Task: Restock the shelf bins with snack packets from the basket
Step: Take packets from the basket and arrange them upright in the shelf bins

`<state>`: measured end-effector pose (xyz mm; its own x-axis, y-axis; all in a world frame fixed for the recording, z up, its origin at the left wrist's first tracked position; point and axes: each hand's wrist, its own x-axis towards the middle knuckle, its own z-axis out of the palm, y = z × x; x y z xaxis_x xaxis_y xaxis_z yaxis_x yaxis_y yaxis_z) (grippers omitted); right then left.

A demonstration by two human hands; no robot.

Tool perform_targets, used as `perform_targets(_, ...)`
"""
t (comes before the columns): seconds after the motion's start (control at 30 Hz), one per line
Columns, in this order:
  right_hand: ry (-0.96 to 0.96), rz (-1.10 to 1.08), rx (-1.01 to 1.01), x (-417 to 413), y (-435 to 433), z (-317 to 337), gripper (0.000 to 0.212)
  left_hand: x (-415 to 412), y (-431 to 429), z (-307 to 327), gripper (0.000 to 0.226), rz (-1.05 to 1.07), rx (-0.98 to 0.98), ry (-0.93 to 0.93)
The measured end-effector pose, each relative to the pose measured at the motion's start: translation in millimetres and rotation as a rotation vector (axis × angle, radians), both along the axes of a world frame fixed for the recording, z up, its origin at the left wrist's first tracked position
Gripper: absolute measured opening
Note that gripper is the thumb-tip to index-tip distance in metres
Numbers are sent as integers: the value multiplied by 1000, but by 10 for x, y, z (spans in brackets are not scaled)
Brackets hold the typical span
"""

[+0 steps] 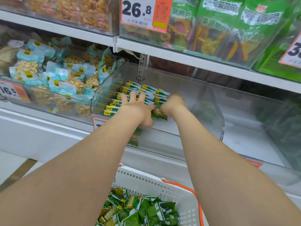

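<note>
So both hands are inside the clear bin [216,111]: left hand [136,106] flat with fingers spread, pressing on the green packets [146,90] (one reads "Peas Garlic"), right hand [173,103] gripping their end. Two readable prices: 26.8 tag [138,12], 16.5 tag [9,92]. One white basket [146,178] below holds more.

Left hand [136,106] presses packets [147,90]; right hand [174,102] maybe grips
</note>
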<state>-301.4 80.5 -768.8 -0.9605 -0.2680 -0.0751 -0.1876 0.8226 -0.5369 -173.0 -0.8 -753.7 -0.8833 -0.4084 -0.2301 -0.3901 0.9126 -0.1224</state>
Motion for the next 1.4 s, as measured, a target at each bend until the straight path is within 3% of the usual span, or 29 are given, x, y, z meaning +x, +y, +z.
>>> perform_targets(0.13, -82, 70, 29, 61, 4, -7, 52, -29, -17, -20, 72, 55, 45, -2)
perform_targets(0.23, -26, 68, 28, 59, -13, -33, 95, -27, -24, -22, 70, 74, 121, 23)
perform_targets(0.27, 13, 65, 29, 72, -10, -41, 98, -22, -27, -17, 69, 79, 151, 35)
perform_targets(0.43, 89, 123, -4, 89, 53, -76, 58, 1, -94, 21, 63, 76, 277, 96)
perform_targets(0.7, 19, 185, -111, 168, 158, 20, 61, 48, -189, -8, 60, 12, 341, 222)
perform_targets(0.93, -88, 267, -54, 231, 179, 62, 53, 239, -28, 155, 44, -13, 321, 400)
perform_targets(1.17, 68, 183, 44, 373, 232, 155, 60, 505, 112, 236, 26, -15, 165, 558)
perform_targets(1.33, 352, 281, 50, 731, 452, 306, 27, 778, 139, 274, 10, -59, 119, 687)
perform_targets(1.4, 469, 333, 29, 1004, 565, 402, 23, 903, 151, 309, 5, -25, 160, 695)
